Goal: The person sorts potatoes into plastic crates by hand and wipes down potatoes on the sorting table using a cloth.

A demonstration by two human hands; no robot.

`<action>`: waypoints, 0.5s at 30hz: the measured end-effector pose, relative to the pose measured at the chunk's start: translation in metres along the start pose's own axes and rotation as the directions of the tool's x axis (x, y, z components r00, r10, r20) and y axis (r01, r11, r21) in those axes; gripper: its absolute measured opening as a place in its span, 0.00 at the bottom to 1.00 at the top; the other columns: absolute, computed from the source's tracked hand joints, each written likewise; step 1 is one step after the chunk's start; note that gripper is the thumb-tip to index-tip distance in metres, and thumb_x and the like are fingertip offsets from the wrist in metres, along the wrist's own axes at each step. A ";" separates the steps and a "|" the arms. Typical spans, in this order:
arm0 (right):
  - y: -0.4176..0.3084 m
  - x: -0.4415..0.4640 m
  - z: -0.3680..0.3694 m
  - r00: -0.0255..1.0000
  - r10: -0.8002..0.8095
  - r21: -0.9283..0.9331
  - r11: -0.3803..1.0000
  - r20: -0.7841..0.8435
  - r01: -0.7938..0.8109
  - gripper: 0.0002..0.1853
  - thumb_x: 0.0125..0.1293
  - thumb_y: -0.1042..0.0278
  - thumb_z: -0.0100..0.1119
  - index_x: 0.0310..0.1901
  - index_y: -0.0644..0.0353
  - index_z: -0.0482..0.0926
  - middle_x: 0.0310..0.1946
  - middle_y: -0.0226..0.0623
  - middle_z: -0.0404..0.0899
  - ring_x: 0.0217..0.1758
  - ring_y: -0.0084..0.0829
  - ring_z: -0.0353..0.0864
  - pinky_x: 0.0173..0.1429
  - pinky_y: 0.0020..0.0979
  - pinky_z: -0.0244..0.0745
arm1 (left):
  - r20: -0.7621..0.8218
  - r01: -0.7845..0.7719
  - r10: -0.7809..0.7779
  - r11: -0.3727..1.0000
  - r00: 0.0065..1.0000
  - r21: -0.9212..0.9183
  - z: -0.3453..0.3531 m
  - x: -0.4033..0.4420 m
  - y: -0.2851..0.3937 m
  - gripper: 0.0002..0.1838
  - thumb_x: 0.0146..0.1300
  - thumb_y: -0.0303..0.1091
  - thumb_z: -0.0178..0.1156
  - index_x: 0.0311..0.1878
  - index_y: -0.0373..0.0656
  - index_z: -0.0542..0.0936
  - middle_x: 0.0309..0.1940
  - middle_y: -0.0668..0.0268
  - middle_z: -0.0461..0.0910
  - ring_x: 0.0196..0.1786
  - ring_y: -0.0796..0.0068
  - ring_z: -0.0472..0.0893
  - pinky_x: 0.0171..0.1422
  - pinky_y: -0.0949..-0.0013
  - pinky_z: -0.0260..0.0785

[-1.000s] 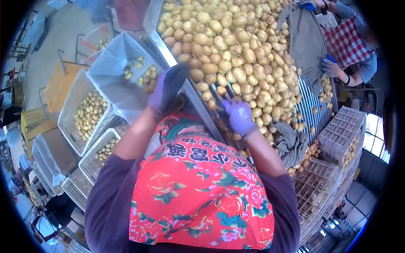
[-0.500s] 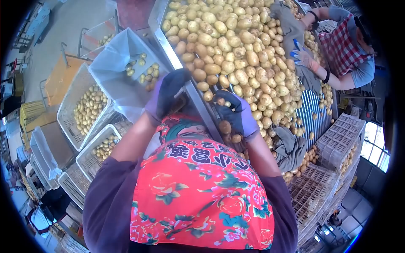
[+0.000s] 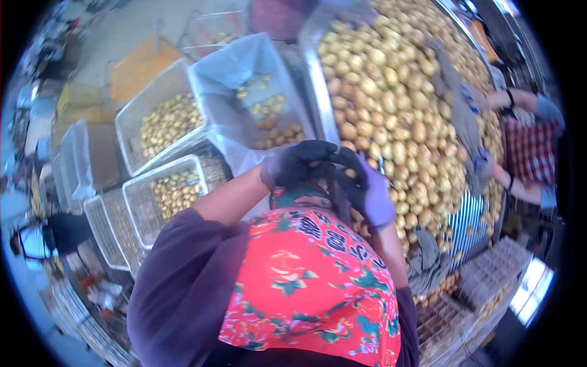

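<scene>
- The left hand [image 3: 302,164], in a dark glove, is bent over at the near edge of the work. Its fingers are curled and a bit of tan shows among them, but from here I can't tell how tightly it is closed or on what.
- The right hand [image 3: 368,191], gloved in purple and black, is partly closed, fingers bent round a small potato [image 3: 350,174]. Its fingertips come right up to the left hand's, touching or nearly so.
- Beyond and to the right of both hands, a broad heap of potatoes [image 3: 400,113] covers the surface [image 3: 466,226], whose ribbed part shows at the right. A metal edge [image 3: 324,101] borders the heap on its left.
- Just left of that edge sits a plastic-lined crate [image 3: 221,76], with a scattering of potatoes in the bottom.
- Further left, a pale crate [image 3: 125,136] holds a good pile of potatoes, and a nearer crate [image 3: 136,208] has more.
- Across the heap stands a co-worker in a checked apron [image 3: 531,150], both gloved hands at a long grey cloth [image 3: 460,113] lying over the potatoes.
- A crumpled grey cloth [image 3: 427,263] lies at the heap's near right side, close to some stacked crates [image 3: 492,269].
- The person at work wears a red floral apron [image 3: 312,281] and dark purple sleeves.
</scene>
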State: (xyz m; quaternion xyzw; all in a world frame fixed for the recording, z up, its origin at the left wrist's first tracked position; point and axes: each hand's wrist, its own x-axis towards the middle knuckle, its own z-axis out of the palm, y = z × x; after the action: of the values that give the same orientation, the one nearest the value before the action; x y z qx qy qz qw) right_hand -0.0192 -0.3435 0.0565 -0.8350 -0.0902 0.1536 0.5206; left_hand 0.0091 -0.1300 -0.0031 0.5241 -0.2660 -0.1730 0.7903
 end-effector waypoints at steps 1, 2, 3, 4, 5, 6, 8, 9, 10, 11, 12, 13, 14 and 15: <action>0.002 0.000 0.003 0.997 0.065 0.156 0.986 -0.046 -0.057 0.20 0.62 0.78 0.62 0.56 0.63 0.76 0.49 0.34 0.81 0.48 0.23 0.78 0.52 0.26 0.74 | -0.111 0.013 0.032 0.926 0.993 0.377 -0.014 -0.009 0.006 0.11 0.65 0.26 0.54 0.49 0.36 0.78 0.43 0.64 0.80 0.48 0.74 0.79 0.55 0.69 0.71; -0.002 0.002 0.002 0.984 0.166 0.303 0.943 -0.058 -0.141 0.16 0.63 0.78 0.61 0.53 0.65 0.77 0.48 0.35 0.81 0.47 0.23 0.78 0.51 0.25 0.74 | 0.276 -0.366 0.339 0.240 0.900 0.899 -0.043 -0.021 0.021 0.10 0.65 0.25 0.53 0.48 0.36 0.78 0.42 0.66 0.80 0.47 0.75 0.78 0.52 0.70 0.72; -0.002 0.003 -0.001 0.972 0.225 0.366 0.912 -0.067 -0.186 0.14 0.63 0.79 0.61 0.51 0.66 0.79 0.45 0.33 0.81 0.45 0.22 0.77 0.50 0.24 0.74 | -0.213 -0.057 0.185 0.867 0.959 0.495 -0.076 -0.044 0.010 0.10 0.68 0.28 0.50 0.47 0.35 0.76 0.40 0.67 0.78 0.42 0.73 0.75 0.52 0.70 0.68; -0.001 0.004 -0.004 0.954 0.290 0.427 0.874 -0.076 -0.231 0.12 0.62 0.79 0.61 0.49 0.66 0.80 0.42 0.32 0.82 0.43 0.21 0.77 0.49 0.23 0.74 | -0.478 0.218 0.066 0.829 0.876 0.514 -0.110 -0.072 0.005 0.10 0.69 0.30 0.48 0.44 0.36 0.76 0.37 0.68 0.77 0.40 0.71 0.75 0.53 0.68 0.66; -0.002 0.005 -0.008 0.946 0.323 0.484 0.833 -0.027 -0.270 0.11 0.63 0.78 0.61 0.48 0.65 0.80 0.41 0.32 0.82 0.42 0.20 0.77 0.47 0.23 0.74 | -0.699 0.474 -0.060 0.776 0.713 0.417 -0.145 -0.101 -0.001 0.11 0.70 0.33 0.46 0.41 0.37 0.76 0.33 0.69 0.76 0.38 0.69 0.74 0.53 0.67 0.65; -0.002 0.006 -0.010 0.935 0.354 0.535 0.786 0.023 -0.311 0.10 0.63 0.76 0.61 0.47 0.65 0.81 0.41 0.31 0.82 0.41 0.20 0.77 0.46 0.24 0.75 | -0.855 0.472 0.016 0.829 0.518 0.301 -0.207 -0.154 -0.026 0.10 0.70 0.32 0.45 0.43 0.39 0.76 0.35 0.67 0.77 0.41 0.69 0.75 0.52 0.65 0.67; 0.009 0.010 -0.006 0.935 0.346 0.560 0.760 0.082 -0.330 0.13 0.65 0.73 0.60 0.51 0.64 0.79 0.43 0.31 0.82 0.40 0.20 0.77 0.44 0.23 0.75 | -0.997 0.260 0.000 0.965 0.076 0.020 -0.252 -0.197 -0.014 0.11 0.69 0.32 0.45 0.49 0.41 0.74 0.42 0.64 0.76 0.47 0.68 0.77 0.52 0.62 0.71; 0.007 0.016 -0.002 0.926 0.364 0.599 0.720 0.104 -0.351 0.14 0.65 0.72 0.60 0.52 0.64 0.78 0.44 0.31 0.81 0.41 0.20 0.78 0.44 0.23 0.75 | -0.986 0.039 -0.090 0.995 -0.140 -0.096 -0.234 -0.184 0.026 0.13 0.69 0.32 0.45 0.53 0.40 0.72 0.47 0.63 0.76 0.50 0.68 0.78 0.54 0.61 0.72; 0.005 0.021 0.002 0.915 0.385 0.637 0.676 0.124 -0.371 0.15 0.66 0.71 0.61 0.53 0.64 0.77 0.45 0.31 0.81 0.41 0.20 0.78 0.44 0.23 0.75 | -0.970 0.096 -0.060 0.992 -0.233 -0.085 -0.213 -0.168 0.042 0.16 0.69 0.32 0.45 0.58 0.39 0.70 0.51 0.62 0.74 0.53 0.68 0.77 0.57 0.61 0.71; 0.007 0.025 0.012 0.917 0.380 0.683 0.639 0.121 -0.354 0.18 0.67 0.70 0.59 0.57 0.63 0.74 0.47 0.31 0.81 0.42 0.21 0.79 0.45 0.23 0.74 | -0.988 0.452 0.052 0.885 0.145 0.113 -0.198 -0.165 0.039 0.17 0.70 0.33 0.45 0.59 0.39 0.69 0.52 0.62 0.74 0.55 0.68 0.76 0.60 0.61 0.69; 0.002 0.028 0.023 0.937 0.333 0.585 0.743 0.100 -0.327 0.19 0.67 0.70 0.59 0.58 0.63 0.73 0.48 0.33 0.80 0.45 0.23 0.79 0.47 0.24 0.74 | -0.927 0.272 -0.065 0.961 0.370 0.041 -0.173 -0.150 0.025 0.19 0.70 0.36 0.46 0.61 0.39 0.68 0.53 0.61 0.74 0.56 0.66 0.76 0.61 0.61 0.69; -0.006 0.032 0.034 0.955 0.283 0.472 0.832 0.087 -0.290 0.19 0.67 0.70 0.59 0.59 0.64 0.73 0.50 0.34 0.80 0.47 0.25 0.79 0.49 0.25 0.75 | -0.790 0.125 -0.186 0.982 0.584 -0.139 -0.147 -0.136 0.011 0.20 0.71 0.38 0.47 0.62 0.39 0.67 0.55 0.61 0.73 0.56 0.64 0.76 0.62 0.60 0.68; -0.011 0.035 0.042 0.971 0.226 0.350 0.905 0.081 -0.240 0.20 0.67 0.69 0.59 0.60 0.64 0.72 0.51 0.35 0.79 0.49 0.26 0.79 0.51 0.25 0.75 | -0.607 0.083 -0.285 0.937 0.742 -0.338 -0.122 -0.121 -0.003 0.22 0.72 0.41 0.48 0.63 0.39 0.67 0.57 0.60 0.73 0.57 0.62 0.76 0.64 0.59 0.68; -0.005 0.037 0.049 0.987 0.009 0.138 0.990 0.159 -0.031 0.28 0.64 0.74 0.58 0.65 0.64 0.65 0.60 0.48 0.71 0.62 0.40 0.73 0.62 0.36 0.71 | -0.257 0.060 -0.506 0.528 0.823 -0.847 -0.092 -0.086 0.004 0.25 0.71 0.43 0.49 0.66 0.40 0.65 0.59 0.58 0.73 0.60 0.60 0.75 0.66 0.59 0.67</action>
State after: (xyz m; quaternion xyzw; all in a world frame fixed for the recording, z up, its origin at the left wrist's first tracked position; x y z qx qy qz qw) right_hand -0.0021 -0.2886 0.0347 -0.7826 -0.1117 0.2302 0.5675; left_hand -0.0042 -0.0135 -0.0480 0.1669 0.1378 -0.2713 0.9379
